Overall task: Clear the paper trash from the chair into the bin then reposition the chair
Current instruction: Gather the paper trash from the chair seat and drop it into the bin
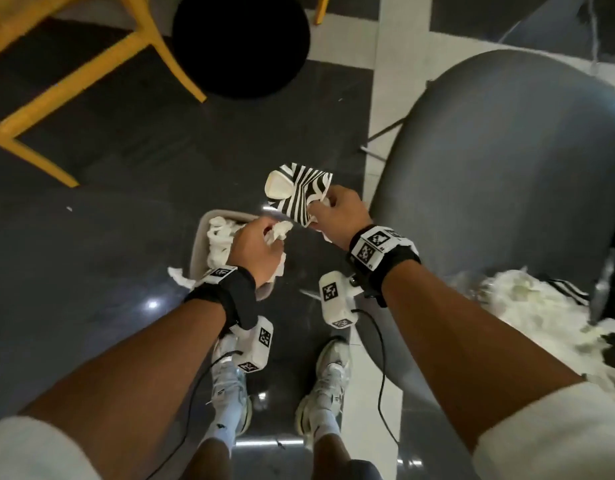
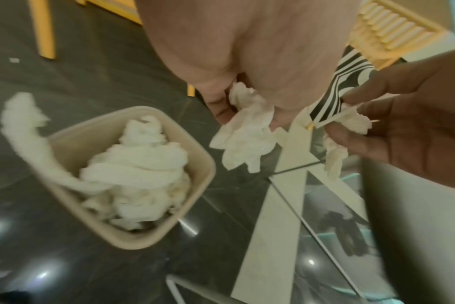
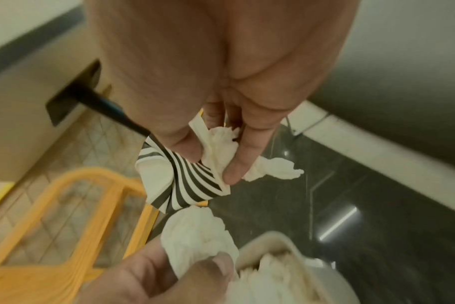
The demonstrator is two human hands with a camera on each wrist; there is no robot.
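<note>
My left hand (image 1: 261,247) grips a wad of white tissue (image 2: 244,139) just above the beige bin (image 2: 195,164), which is heaped with white tissue (image 2: 133,170). My right hand (image 1: 337,216) pinches a crushed black-and-white striped paper cup (image 1: 299,192) together with a scrap of tissue (image 3: 221,150), a little right of the bin and higher. The grey chair (image 1: 507,168) stands to my right; more white paper trash (image 1: 527,306) lies on its seat at the right edge of the head view.
A yellow wooden chair (image 1: 57,84) stands at the far left and a round black table base (image 1: 240,43) ahead. A loose tissue piece (image 1: 178,275) lies on the dark glossy floor beside the bin. My feet (image 1: 230,393) are just behind the bin.
</note>
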